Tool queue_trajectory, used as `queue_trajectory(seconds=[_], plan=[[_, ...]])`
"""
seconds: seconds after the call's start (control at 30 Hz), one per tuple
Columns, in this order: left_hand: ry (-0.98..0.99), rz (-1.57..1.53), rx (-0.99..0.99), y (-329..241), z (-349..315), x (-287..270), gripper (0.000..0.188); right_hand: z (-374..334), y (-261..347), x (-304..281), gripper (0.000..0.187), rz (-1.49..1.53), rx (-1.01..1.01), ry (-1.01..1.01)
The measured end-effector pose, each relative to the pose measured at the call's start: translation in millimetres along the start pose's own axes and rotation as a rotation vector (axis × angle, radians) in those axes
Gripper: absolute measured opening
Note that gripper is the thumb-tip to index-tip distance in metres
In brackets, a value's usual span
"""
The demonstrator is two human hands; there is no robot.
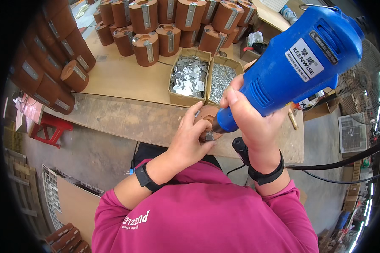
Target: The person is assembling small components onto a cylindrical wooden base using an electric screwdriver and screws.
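Note:
My right hand (257, 124) is closed around a large blue electric screwdriver (261, 80), which slants down to the left. Its dark tip meets the top of a reddish-brown cylinder (207, 113) at the near edge of the workbench. My left hand (185, 139) grips this cylinder, fingers bent over its rim and thumb beside a small metal plate (210, 135). The hands and tool hide much of the cylinder, and I cannot see whether a screw sits under the tip. Just beyond stand an open box of flat metal plates (188, 78) and another of screws (223, 79).
Brown cylinders with metal strips (145, 48) are stacked at the back of the workbench (126, 116), and more (50, 69) rise at the left. A red stool (51, 130) stands on the floor at left. A black cable (342, 162) runs right; a fan (359, 80) stands beyond.

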State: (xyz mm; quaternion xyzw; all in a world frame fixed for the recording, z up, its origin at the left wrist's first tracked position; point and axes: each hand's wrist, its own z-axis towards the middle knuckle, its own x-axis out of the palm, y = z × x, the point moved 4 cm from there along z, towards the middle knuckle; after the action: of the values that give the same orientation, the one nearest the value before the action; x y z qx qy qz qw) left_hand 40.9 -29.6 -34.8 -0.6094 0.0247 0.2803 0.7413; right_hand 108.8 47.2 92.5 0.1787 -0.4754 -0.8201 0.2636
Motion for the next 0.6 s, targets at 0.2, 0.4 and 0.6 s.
queue_trajectory(seconds=[0.2,0.4,0.6], plan=[[-0.017,-0.03,-0.02,1.2,-0.6,0.8,0.036,-0.4,-0.6,-0.2,0.031,0.007,-0.017,0.004],[-0.06,0.002,0.031,0.9,-0.3,0.5,0.035,-1.2,-2.1,-0.7,0.031,0.002,-0.015,0.013],[-0.054,-0.017,0.02,-0.3,-0.8,-0.8,0.034,0.3,-1.0,-2.8,0.037,0.032,0.009,0.013]])
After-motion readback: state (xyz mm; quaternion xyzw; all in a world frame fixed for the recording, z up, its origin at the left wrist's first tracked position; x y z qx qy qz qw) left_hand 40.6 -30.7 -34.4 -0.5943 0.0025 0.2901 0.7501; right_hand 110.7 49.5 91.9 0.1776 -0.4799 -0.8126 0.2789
